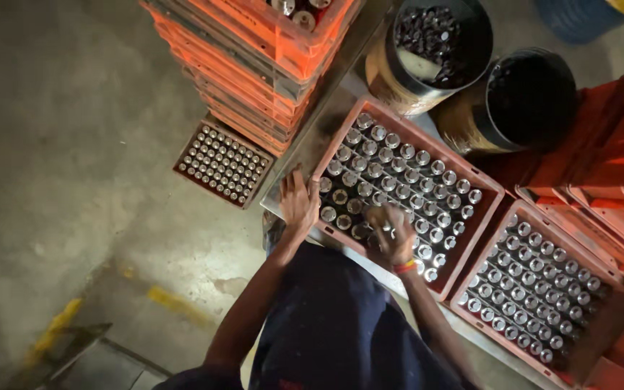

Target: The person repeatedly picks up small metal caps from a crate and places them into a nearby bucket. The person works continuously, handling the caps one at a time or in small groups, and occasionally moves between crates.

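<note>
An orange crate (496, 189) full of capped glass bottles (406, 173) rests on a metal table in the middle of the head view. My left hand (297, 202) lies flat with fingers apart on the crate's near left corner, beside some uncapped bottles (339, 196). My right hand (393, 232) is curled over the bottle tops near the crate's front edge; it seems closed on something small, hidden under the fingers. A red and yellow band circles that wrist.
A second crate of capped bottles (536, 289) sits to the right. Two round drums (427, 50) (529, 101) stand behind, one holding bottle caps. A tall stack of orange crates (254, 65) rises at left; another bottle crate (222, 162) stands on the concrete floor.
</note>
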Available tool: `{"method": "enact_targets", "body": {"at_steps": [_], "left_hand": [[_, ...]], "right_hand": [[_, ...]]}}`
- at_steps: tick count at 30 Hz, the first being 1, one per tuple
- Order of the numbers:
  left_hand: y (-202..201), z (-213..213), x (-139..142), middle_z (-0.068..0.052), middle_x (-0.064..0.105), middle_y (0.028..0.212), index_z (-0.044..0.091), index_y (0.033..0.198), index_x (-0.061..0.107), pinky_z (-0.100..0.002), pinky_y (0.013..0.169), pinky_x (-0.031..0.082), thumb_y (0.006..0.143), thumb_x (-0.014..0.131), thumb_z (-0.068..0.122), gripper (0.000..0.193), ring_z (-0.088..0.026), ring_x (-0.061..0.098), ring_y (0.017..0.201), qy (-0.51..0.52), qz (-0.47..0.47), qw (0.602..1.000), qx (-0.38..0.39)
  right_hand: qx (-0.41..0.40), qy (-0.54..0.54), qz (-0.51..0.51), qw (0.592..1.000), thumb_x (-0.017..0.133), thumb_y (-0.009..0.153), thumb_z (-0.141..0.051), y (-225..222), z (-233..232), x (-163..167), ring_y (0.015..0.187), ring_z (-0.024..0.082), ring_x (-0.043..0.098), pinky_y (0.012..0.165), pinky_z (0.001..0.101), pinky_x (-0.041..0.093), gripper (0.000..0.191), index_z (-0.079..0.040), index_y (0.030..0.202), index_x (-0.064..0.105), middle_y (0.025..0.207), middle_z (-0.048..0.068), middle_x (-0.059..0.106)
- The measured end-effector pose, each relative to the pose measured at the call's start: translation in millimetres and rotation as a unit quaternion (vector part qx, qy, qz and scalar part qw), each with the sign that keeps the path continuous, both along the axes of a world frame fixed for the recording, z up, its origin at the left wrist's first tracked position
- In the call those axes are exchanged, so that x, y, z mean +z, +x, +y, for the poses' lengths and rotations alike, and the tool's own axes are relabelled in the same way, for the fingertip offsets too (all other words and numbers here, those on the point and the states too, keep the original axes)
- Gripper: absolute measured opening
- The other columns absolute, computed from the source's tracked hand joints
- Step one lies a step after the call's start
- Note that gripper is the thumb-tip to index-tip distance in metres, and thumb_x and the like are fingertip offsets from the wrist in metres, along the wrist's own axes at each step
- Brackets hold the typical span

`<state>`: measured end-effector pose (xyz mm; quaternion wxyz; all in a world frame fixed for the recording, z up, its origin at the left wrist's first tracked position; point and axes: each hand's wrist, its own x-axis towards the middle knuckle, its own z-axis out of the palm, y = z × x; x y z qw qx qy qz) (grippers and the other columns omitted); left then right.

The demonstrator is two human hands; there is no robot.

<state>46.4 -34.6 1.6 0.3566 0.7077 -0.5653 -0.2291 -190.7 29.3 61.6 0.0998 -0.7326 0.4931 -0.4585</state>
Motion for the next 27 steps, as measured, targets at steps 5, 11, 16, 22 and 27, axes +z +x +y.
{"method": "enact_targets", "body": {"at_steps": [5, 11, 16, 22, 27], "left_hand": [[-0.9, 2.4, 0.7, -0.025, 0.06, 0.132, 0.003, 0.135, 0.051, -0.058, 0.096, 0.048, 0.105, 0.056, 0.039, 0.047, -0.048, 0.056, 0.119, 0.016, -0.004, 1.0, 0.001], [0.6, 4.1, -1.1, -0.026, 0.059, 0.13, 0.003, 0.14, 0.05, -0.059, 0.096, 0.047, 0.104, 0.056, 0.037, 0.05, -0.048, 0.055, 0.118, 0.038, 0.007, 0.999, -0.006], [0.5, 4.0, -5.4, -0.026, 0.06, 0.131, 0.002, 0.14, 0.049, -0.058, 0.095, 0.046, 0.1, 0.057, 0.036, 0.053, -0.049, 0.054, 0.118, -0.002, -0.014, 1.0, 0.003], [-0.1, 3.9, -5.4, -0.025, 0.061, 0.13, 0.002, 0.137, 0.051, -0.056, 0.1, 0.047, 0.108, 0.055, 0.037, 0.046, -0.047, 0.057, 0.119, 0.005, -0.017, 1.0, -0.012], [1.3, 4.3, -2.7, -0.026, 0.061, 0.128, 0.001, 0.136, 0.052, -0.056, 0.096, 0.047, 0.104, 0.055, 0.036, 0.048, -0.048, 0.056, 0.117, 0.006, -0.011, 1.0, -0.006]], "right_hand": [[-0.021, 0.086, -0.134, 0.987, 0.072, 0.092, -0.001, 14.4, 17.9, 15.3, 0.11, 0.03, 0.072, 0.095, 0.0425, 0.062, 0.042, -0.002, 0.131, 0.056, 0.119, 0.015, 0.071], [0.034, 0.059, -0.042, 0.997, 0.065, 0.086, 0.004, 12.3, 7.1, 18.1, 0.112, 0.034, 0.071, 0.096, 0.0447, 0.059, 0.042, -0.006, 0.127, 0.06, 0.118, 0.016, 0.07], [0.01, 0.07, 0.101, 0.992, 0.078, 0.082, 0.0, -6.6, -24.0, 5.4, 0.121, 0.039, 0.064, 0.102, 0.0498, 0.053, 0.058, 0.003, 0.137, 0.059, 0.126, 0.025, 0.068], [-0.131, 0.02, -0.155, 0.979, 0.072, 0.1, -0.006, -26.9, -12.3, 8.3, 0.116, 0.024, 0.072, 0.101, 0.0393, 0.06, 0.054, -0.001, 0.149, 0.049, 0.131, 0.016, 0.07], [-0.094, 0.085, -0.081, 0.989, 0.073, 0.095, -0.002, -33.1, -22.1, 6.2, 0.114, 0.032, 0.068, 0.1, 0.0437, 0.059, 0.047, -0.003, 0.14, 0.06, 0.127, 0.018, 0.069]]}}
